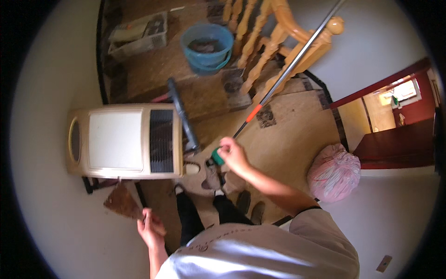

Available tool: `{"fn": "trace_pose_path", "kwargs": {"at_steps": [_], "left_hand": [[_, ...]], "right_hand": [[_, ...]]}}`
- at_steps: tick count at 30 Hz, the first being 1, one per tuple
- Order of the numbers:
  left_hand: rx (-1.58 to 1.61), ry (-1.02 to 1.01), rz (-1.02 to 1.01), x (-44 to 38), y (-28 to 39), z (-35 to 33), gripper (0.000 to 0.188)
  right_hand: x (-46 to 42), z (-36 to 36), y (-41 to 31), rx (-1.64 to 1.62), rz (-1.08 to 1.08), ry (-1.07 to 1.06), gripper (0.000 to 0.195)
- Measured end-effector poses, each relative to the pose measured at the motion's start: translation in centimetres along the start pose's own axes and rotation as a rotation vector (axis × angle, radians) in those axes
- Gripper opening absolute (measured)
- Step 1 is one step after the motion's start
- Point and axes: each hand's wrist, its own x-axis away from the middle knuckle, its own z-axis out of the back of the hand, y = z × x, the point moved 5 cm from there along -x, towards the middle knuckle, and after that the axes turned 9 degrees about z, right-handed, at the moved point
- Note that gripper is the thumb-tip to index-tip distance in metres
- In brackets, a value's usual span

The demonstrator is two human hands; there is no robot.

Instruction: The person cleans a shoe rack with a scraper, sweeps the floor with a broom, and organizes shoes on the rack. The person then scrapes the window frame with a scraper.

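Note:
My left hand [151, 227] grips the handle of a scraper [122, 201] with a wide, rusty-brown triangular blade. That blade is in front of the pale wall, just below a cream appliance housing [115, 139] with a white panel and a dark ribbed grille. My right hand [233, 155] is closed around the lower end of a long metal pole [289, 69]. The pole has an orange section, a black lower part and a green end piece [217, 156], partly covered by my fingers. It slants up past the wooden newel post [315, 47].
A blue bucket [207, 48] with dark contents and a white plastic basket [139, 35] stand on the steps beside wooden balusters [251, 45]. A black bar [183, 115] juts out by the appliance. Several shoes [243, 201] lie around my feet. A full pink bag [334, 173] sits near the doorway.

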Motion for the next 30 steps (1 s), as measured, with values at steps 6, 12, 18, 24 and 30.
{"fn": "trace_pose_path", "kwargs": {"at_steps": [6,12,18,24,30], "left_hand": [[0.044,0.218,0.155,2.3,-5.2,1.4,0.027],[-0.058,0.066,0.137,1.3,-6.2,-5.4,0.022],[-0.165,-0.089,0.144,-0.1,-7.0,-9.7,0.018],[-0.209,-0.25,0.122,0.7,-7.1,-13.4,0.016],[-0.272,-0.395,0.097,3.7,-8.4,-15.3,0.016]], "right_hand": [[-15.9,17.7,17.9,0.221,-0.369,0.466,0.093],[-22.2,20.9,19.8,-0.384,-0.309,0.704,0.066],[-20.2,17.4,19.2,-0.649,-0.163,0.691,0.019],[-8.6,15.3,6.1,-0.677,-0.048,0.308,0.016],[-0.8,19.6,-9.9,-0.683,0.153,0.254,0.034]]}}
